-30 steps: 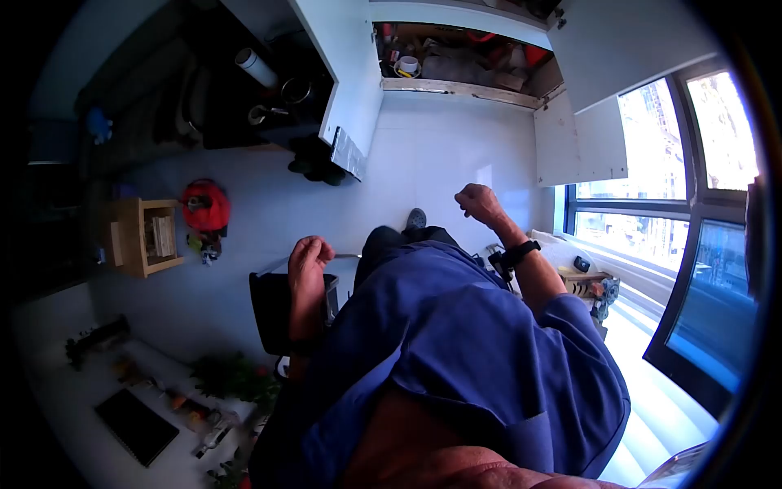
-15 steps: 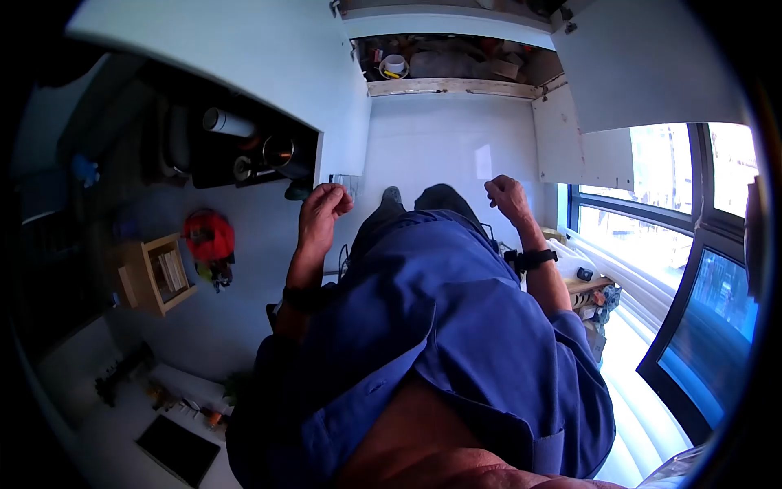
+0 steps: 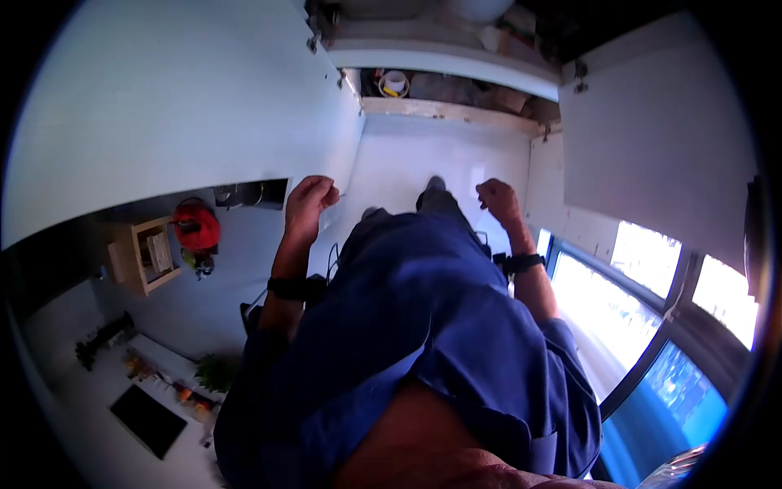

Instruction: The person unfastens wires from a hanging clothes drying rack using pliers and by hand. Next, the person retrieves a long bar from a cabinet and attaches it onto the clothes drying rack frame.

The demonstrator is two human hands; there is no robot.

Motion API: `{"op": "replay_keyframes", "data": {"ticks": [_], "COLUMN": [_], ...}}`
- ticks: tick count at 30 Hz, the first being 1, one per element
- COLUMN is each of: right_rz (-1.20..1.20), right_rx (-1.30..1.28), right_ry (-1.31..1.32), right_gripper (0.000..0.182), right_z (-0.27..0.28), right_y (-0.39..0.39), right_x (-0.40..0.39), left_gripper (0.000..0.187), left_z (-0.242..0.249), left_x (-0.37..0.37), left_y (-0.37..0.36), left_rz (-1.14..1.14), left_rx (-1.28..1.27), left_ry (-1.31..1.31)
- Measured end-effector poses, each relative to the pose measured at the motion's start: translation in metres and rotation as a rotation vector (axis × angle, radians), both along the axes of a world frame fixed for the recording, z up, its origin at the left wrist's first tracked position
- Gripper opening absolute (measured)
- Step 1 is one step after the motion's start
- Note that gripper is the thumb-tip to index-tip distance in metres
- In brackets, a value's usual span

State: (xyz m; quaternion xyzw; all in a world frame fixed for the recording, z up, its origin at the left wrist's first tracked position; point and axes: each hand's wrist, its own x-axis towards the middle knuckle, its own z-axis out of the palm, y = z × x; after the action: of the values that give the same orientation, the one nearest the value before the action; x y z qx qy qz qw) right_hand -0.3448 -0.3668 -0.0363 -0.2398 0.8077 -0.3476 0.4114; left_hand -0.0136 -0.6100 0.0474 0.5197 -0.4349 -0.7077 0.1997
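My left hand (image 3: pixel 311 204) is raised in front of me, its fingers curled in with nothing visible in them. It overlaps the edge of the large white door panel (image 3: pixel 204 106) on the left. On the other side, my right hand (image 3: pixel 498 200) is held at about the same height, curled into a loose fist and also without a visible object. The nearest thing to it is the lower white cabinet door (image 3: pixel 562 191). Between and beyond both hands stands an open white cabinet, with a white cup (image 3: pixel 394 81) on its lower shelf.
An upper white door (image 3: pixel 652 130) hangs open at right, above a bright window (image 3: pixel 607 306). A wooden edge board (image 3: pixel 456 111) runs along the lower shelf. To the left are a red bag (image 3: pixel 196 226), a small wooden shelf box (image 3: pixel 147 254) and a black rectangular panel (image 3: pixel 148 421).
I have stepped forward, so the cabinet and its doors appear closer and larger. The other foot now leads. Both hands stay curled and raised.
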Motion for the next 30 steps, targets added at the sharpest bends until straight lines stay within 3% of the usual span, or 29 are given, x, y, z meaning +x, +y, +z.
{"op": "replay_keyframes", "data": {"ticks": [11,15,20,30], "right_rz": [0.281,0.444,0.472,0.457], "right_rx": [-0.026,-0.153,-0.433,-0.525], "right_ry": [0.033,0.260,0.539,0.832], "right_gripper": [0.029,0.020,0.016,0.021], "right_z": [0.023,0.042,0.088,0.122], "right_y": [-0.116,-0.189,-0.280,-0.414], "right_x": [-0.109,-0.132,-0.141,-0.164], "left_gripper": [0.018,0.014,0.014,0.012], "left_z": [0.006,-0.004,-0.009,-0.011], "left_x": [-0.054,-0.060,-0.072,-0.075], "left_y": [0.007,-0.012,-0.043,-0.061], "left_rz": [0.252,0.205,0.228,0.278], "left_rx": [0.042,0.068,0.034,-0.010], "left_ry": [0.003,-0.022,0.052,0.025]}}
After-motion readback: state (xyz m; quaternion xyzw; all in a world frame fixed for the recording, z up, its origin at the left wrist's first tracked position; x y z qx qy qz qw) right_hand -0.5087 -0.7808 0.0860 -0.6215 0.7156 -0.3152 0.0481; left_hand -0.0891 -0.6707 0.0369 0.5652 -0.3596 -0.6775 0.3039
